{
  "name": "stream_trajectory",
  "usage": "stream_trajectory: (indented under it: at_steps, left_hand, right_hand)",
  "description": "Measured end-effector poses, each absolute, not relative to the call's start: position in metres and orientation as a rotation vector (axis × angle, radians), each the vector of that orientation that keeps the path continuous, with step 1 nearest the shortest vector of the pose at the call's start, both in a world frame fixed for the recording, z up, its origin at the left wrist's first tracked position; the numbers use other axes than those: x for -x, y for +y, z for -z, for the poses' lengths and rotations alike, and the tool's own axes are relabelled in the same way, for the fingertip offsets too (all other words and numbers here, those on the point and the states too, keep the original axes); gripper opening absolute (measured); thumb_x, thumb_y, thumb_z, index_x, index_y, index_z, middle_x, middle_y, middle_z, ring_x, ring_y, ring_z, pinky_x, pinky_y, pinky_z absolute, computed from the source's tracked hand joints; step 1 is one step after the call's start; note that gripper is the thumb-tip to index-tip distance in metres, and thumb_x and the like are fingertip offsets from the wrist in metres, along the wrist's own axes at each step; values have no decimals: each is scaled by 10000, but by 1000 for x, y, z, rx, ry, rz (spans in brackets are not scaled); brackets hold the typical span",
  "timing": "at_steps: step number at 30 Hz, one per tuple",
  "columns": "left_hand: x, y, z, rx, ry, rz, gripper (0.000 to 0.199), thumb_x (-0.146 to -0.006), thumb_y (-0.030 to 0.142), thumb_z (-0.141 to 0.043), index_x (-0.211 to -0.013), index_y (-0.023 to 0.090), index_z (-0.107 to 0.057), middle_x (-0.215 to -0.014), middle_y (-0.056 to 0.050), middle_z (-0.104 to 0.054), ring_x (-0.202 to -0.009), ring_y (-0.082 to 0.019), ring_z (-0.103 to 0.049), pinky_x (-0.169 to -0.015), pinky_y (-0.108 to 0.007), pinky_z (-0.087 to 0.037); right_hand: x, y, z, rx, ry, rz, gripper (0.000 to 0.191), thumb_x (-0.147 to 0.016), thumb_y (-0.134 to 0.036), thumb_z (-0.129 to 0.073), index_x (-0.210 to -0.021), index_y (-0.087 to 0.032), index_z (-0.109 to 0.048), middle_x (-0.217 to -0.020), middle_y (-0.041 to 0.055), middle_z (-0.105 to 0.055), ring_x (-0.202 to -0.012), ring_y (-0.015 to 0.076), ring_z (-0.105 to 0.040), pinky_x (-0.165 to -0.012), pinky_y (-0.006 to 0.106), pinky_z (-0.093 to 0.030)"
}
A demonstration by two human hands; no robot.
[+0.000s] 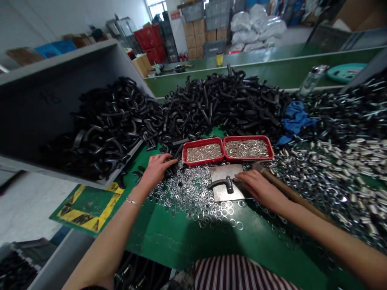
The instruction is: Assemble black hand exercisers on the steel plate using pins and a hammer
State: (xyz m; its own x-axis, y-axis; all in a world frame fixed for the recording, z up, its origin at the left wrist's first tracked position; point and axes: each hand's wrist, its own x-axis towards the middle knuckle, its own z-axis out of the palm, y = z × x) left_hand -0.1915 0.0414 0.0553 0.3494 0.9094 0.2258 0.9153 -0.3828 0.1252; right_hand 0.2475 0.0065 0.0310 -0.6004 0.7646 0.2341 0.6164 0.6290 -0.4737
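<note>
My right hand (256, 186) reaches in from the right over a metal plate (217, 174), its fingertips pinched at the end of a black curved part (227, 184) that rests on the plate. Further left, my left hand (157, 169) is at the near edge of the black parts heap (208, 100), fingers extended beside a dark part and the spread of metal rings (193, 189). Two red trays stand just beyond the plate: the left tray (204, 162) has tiny metal pieces, the right tray (248, 159) small pins.
A wooden-handled hammer (290, 193) lies under my right forearm. A grey bin (81, 60) tipped on its side spills black parts at the left. Metal cylinders (356, 161) cover the right side, near a blue cloth (295, 119) and a clear bottle (312, 80).
</note>
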Motion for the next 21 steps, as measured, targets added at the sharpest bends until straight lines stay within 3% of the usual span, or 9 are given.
stream_trajectory:
  at_steps: [2,6,9,14,18,21]
  left_hand:
    - [203,59,-58,2695,-1584,248,633,-804,30,-439,-1244,422,-669,-1388,-20,-605,-1185,-297,-531,-1005,-520,-395]
    - [210,79,-63,2841,-1463,197,551,-788,70,-489,-1142,430,-711,-1396,-4,-607,-1225,-277,-555,-1063,-512,-379]
    - [216,84,-63,2834,-1476,291,399,-817,132,-540,-1046,404,-721,-1342,-11,-638,-1268,-272,-543,-1100,-537,-359]
    - [188,67,-64,2455,-1664,960,211,-881,263,-595,-1084,264,-649,-1257,-105,-606,-1235,-303,-526,-1079,-536,-406]
    - [105,33,-64,2504,-1940,1699,445,-922,298,-591,-1340,254,-446,-1161,-84,-629,-1062,-221,-631,-998,-439,-512]
    - [39,9,-53,2836,-2178,2144,414,-946,370,-563,-1324,236,-460,-1131,-91,-662,-998,-200,-676,-943,-403,-548]
  right_hand:
    - [-227,20,-25,1101,-2529,-401,282,-964,-226,-496,-1181,-174,-669,-1177,147,-671,-1029,299,-578,-914,493,-488]
    - [-219,33,-25,1173,-2629,-282,174,-952,-266,-540,-919,-175,-685,-887,125,-669,-879,289,-581,-798,453,-489]
    - [-227,26,-37,1205,-2494,-343,155,-974,-279,-508,-976,-179,-627,-917,126,-644,-896,283,-587,-789,426,-499]
    - [-235,13,-50,1216,-2149,-653,171,-983,-342,-520,-1097,-215,-526,-1069,118,-629,-1018,267,-615,-917,437,-507]
    - [-227,10,-45,1314,-1796,-1060,215,-993,-415,-500,-1111,-243,-448,-952,60,-685,-807,227,-703,-838,429,-550]
    - [-219,5,-40,1278,-1441,-1291,289,-939,-482,-589,-1065,-250,-471,-841,20,-690,-727,212,-704,-784,401,-567]
